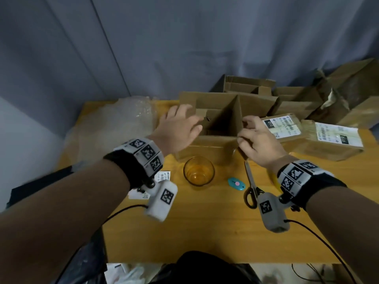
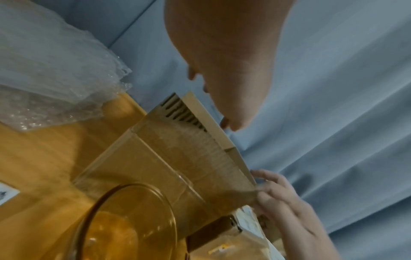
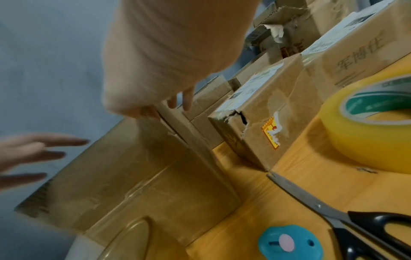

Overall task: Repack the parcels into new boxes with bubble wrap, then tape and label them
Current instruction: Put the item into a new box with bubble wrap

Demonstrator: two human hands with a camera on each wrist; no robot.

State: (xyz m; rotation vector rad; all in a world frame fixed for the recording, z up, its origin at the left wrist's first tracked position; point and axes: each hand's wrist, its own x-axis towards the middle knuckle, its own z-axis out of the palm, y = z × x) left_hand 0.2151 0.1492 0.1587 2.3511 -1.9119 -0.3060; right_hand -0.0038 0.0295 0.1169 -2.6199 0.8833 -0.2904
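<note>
The open box [image 1: 213, 128] stands mid-worktop [image 1: 205, 232] between both hands: right hand [image 1: 259, 138] pinches its right flap edge, left hand [image 1: 178, 130] hovers with fingers spread at its left rim, glass [image 1: 198, 171] just nearer.

Your head camera is looking forward and down from above onto the wooden table [image 1: 205, 232], taking in both forearms and the open cardboard box [image 1: 207, 148]. Your left wrist camera is sitting low and close beside the glass cup [image 2: 124, 223], facing up along the palm, while your right wrist camera is hovering close over the scissors [image 3: 347, 219]. All three are sharing that box.
</note>
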